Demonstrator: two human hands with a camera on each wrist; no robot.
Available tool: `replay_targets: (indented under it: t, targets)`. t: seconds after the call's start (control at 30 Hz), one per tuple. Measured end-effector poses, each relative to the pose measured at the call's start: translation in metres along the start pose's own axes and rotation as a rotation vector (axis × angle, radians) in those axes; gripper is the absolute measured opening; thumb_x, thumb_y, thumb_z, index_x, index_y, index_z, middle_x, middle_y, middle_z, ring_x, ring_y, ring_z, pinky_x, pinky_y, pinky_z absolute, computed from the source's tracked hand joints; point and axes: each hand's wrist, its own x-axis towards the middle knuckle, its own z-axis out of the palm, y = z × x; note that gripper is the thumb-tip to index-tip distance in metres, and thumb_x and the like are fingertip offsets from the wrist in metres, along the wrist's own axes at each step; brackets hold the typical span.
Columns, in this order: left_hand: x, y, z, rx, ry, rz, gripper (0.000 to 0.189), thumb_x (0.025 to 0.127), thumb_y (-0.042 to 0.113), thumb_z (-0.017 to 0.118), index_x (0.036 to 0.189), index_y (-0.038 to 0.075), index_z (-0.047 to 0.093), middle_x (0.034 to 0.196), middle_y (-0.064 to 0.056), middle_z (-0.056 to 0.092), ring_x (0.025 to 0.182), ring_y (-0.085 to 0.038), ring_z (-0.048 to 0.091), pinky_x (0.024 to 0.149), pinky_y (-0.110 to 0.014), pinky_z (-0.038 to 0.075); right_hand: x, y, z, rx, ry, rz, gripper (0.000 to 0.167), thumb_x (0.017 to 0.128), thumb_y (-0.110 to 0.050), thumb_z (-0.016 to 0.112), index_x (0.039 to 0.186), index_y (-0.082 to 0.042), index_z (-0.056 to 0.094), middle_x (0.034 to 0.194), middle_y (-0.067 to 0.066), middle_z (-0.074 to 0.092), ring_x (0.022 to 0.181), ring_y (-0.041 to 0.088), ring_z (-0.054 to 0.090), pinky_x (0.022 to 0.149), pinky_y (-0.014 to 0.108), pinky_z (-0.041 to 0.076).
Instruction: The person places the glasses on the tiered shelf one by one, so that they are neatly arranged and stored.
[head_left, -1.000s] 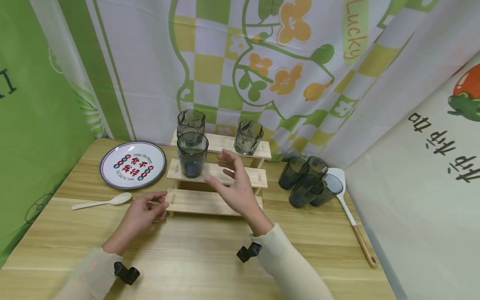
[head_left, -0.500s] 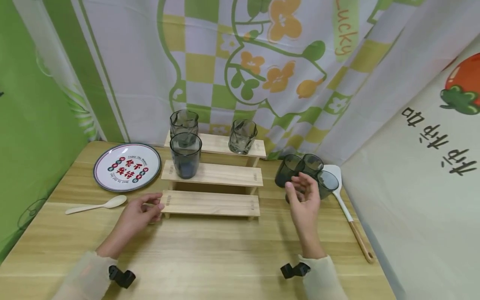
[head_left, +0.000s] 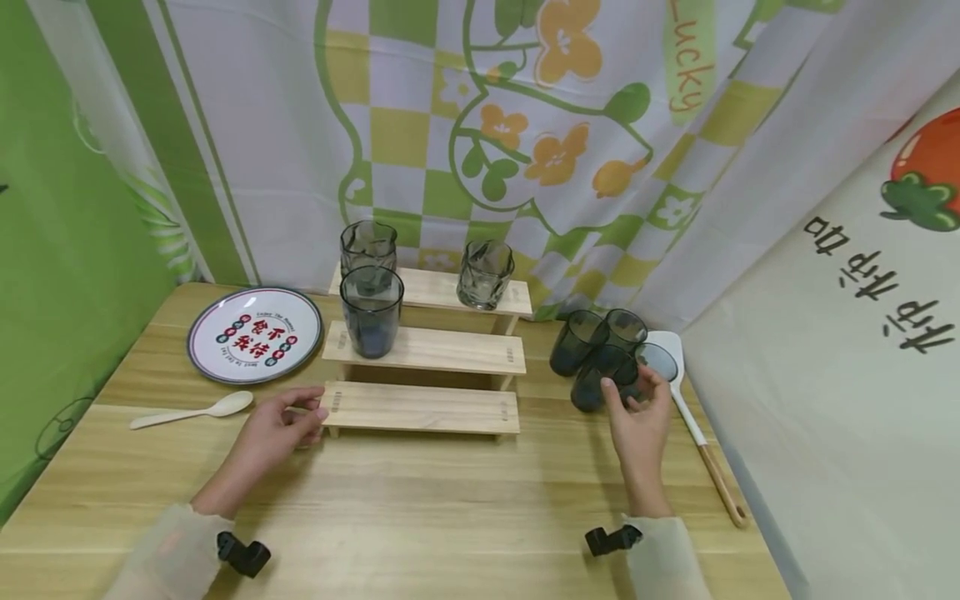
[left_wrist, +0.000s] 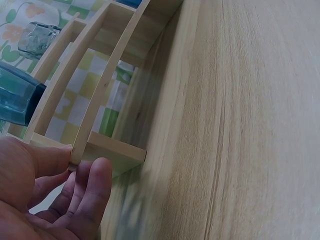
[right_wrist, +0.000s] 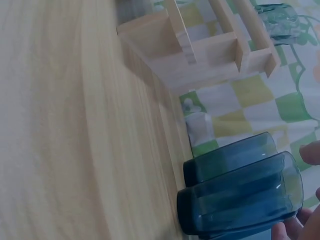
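Note:
A three-tier wooden stand (head_left: 423, 408) stands on the table. My left hand (head_left: 273, 425) pinches the left end of its lowest board, thumb on top and fingers below in the left wrist view. To the right, my right hand (head_left: 641, 425) is at a dark tinted drinking glass (right_wrist: 240, 195), the front one of a cluster. Its fingers reach between that glass and the right-hand glass (head_left: 660, 361); the thumb (right_wrist: 311, 152) is apart from the rim. A smooth dark glass (head_left: 371, 321) is on the middle tier; two wavy glasses, left (head_left: 367, 242) and right (head_left: 486, 275), are on the top tier.
Two more dark glasses, one left (head_left: 573, 346) and one behind (head_left: 626, 325), belong to the cluster. A white spatula (head_left: 693, 417) with a wooden handle lies along the right side. At left are a printed plate (head_left: 255, 367) and a pale spoon (head_left: 191, 412). Curtains (head_left: 420, 133) hang behind.
My right hand has moved from beside the middle tier rightward to the cluster of glasses, then slightly further right and down around the front one. The left hand keeps its place on the stand.

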Motion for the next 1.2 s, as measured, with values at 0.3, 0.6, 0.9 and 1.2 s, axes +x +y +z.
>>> replay_targets:
  t: [0.3,0.6,0.9,1.2]
  targets:
    - [0.001,-0.001,0.0,0.008,-0.003,-0.002,0.045,0.101,0.007,0.064,0.141,-0.01,0.05,0.12,-0.025,0.054,0.084,-0.022,0.068,0.073,-0.03,0.065,0.011,0.006,0.003,-0.171,-0.042,-0.054,0.069,0.089,-0.033,0.081,0.142,-0.004,0.049,0.139,0.017,0.046,0.117,0.035,0.048,0.087,0.048,0.05]
    - [0.0,0.0,-0.001,0.002,0.0,0.013,0.045,0.101,0.008,0.065,0.14,-0.01,0.052,0.118,-0.025,0.056,0.082,-0.024,0.069,0.072,-0.033,0.065,0.007,0.004,0.003,-0.17,-0.069,-0.077,0.075,0.084,-0.033,0.086,0.142,-0.005,0.05,0.135,0.015,0.053,0.11,0.032,0.055,0.087,0.047,0.051]
    - [0.001,-0.002,0.0,0.0,-0.004,0.005,0.046,0.101,0.009,0.065,0.14,-0.01,0.051,0.119,-0.025,0.056,0.083,-0.027,0.069,0.072,-0.033,0.065,0.024,0.014,0.009,-0.134,-0.278,0.049,0.093,0.084,-0.045,0.084,0.155,-0.015,0.034,0.151,0.007,0.045,0.14,0.026,0.04,0.111,0.054,0.041]
    - [0.001,-0.001,-0.002,-0.001,-0.005,0.033,0.045,0.101,0.006,0.065,0.139,-0.012,0.051,0.118,-0.026,0.056,0.083,-0.026,0.069,0.071,-0.031,0.065,0.026,0.015,0.012,-0.138,-0.316,0.094,0.091,0.084,-0.048,0.083,0.155,-0.015,0.036,0.147,0.007,0.049,0.135,0.028,0.044,0.111,0.053,0.042]
